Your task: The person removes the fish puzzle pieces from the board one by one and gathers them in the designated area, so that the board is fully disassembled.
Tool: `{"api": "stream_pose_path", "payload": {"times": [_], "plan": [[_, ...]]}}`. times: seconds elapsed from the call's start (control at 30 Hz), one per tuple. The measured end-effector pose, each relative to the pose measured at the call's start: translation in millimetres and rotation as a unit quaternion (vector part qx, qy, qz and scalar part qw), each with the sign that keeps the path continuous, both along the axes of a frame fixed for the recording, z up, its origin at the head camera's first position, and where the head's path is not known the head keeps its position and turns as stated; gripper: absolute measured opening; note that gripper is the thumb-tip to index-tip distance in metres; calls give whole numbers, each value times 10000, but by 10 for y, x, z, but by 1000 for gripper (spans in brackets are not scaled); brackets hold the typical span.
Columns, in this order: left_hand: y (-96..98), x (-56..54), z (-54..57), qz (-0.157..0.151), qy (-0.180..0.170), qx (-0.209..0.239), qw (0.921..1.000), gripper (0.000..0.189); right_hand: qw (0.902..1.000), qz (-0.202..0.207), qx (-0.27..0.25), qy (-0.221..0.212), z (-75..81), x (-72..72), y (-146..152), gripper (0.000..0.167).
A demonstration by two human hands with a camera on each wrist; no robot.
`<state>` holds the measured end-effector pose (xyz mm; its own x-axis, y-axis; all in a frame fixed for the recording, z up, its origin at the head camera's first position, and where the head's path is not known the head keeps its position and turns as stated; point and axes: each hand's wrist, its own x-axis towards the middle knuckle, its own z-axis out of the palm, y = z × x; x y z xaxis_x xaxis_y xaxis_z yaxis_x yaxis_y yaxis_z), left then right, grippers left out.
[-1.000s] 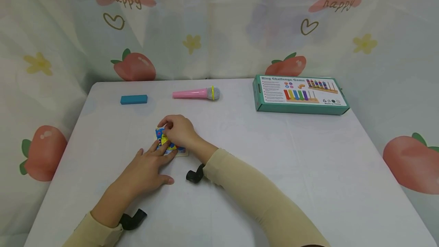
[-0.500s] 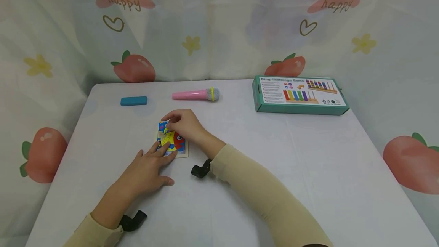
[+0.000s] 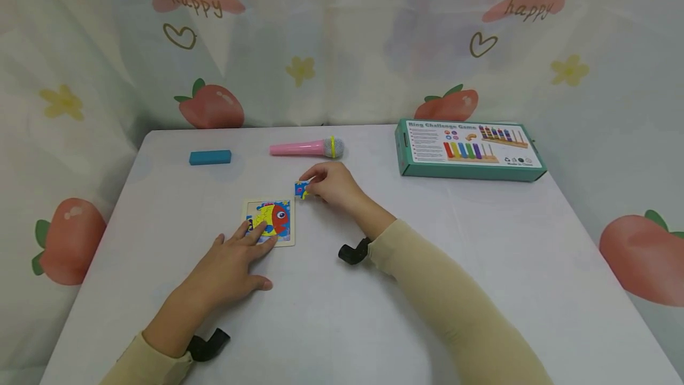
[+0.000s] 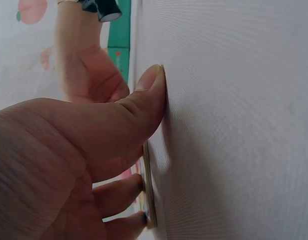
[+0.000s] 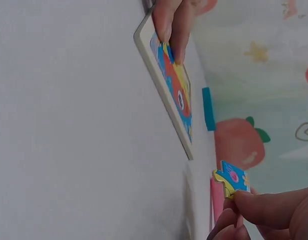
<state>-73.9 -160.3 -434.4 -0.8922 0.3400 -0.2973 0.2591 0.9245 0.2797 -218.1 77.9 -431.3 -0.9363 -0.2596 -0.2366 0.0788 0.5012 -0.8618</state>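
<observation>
Head view: right hand [image 3: 336, 186] pinches piece [image 3: 300, 189]; left [image 3: 227, 266], splayed, touches tray [image 3: 292, 224] (fish puzzle [image 3: 275, 218] inside).

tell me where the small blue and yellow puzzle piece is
In the head view, the puzzle piece is pinched by the person's right hand, just past the far right corner of the square, pale-framed fish puzzle board.

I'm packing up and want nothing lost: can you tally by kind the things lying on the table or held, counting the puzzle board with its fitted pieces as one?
Puzzle board: 1
Loose puzzle piece: 1
Blue block: 1
Pink microphone: 1
Green game box: 1
Total: 5
</observation>
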Motion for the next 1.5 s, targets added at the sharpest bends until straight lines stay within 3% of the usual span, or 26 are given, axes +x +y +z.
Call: {"api": "stream_pose_path", "payload": {"times": [0.33,0.9,1.03,1.27,1.5], "plan": [[5,13,-2,33,51,16,10000,86,9993,-136,230,-278,-33,-9,349,20],[19,21,-11,82,17,19,10000,87,9989,-157,271,-362,-67,8,392,15],[17,24,-5,80,23,34,10000,87,9989,-61,429,-186,-88,14,376,14],[8,30,-2,79,41,84,9999,87,9921,45,1178,437,-154,20,337,10],[5,30,3,66,63,103,9999,87,9891,124,1322,641,-164,21,322,10]]}}
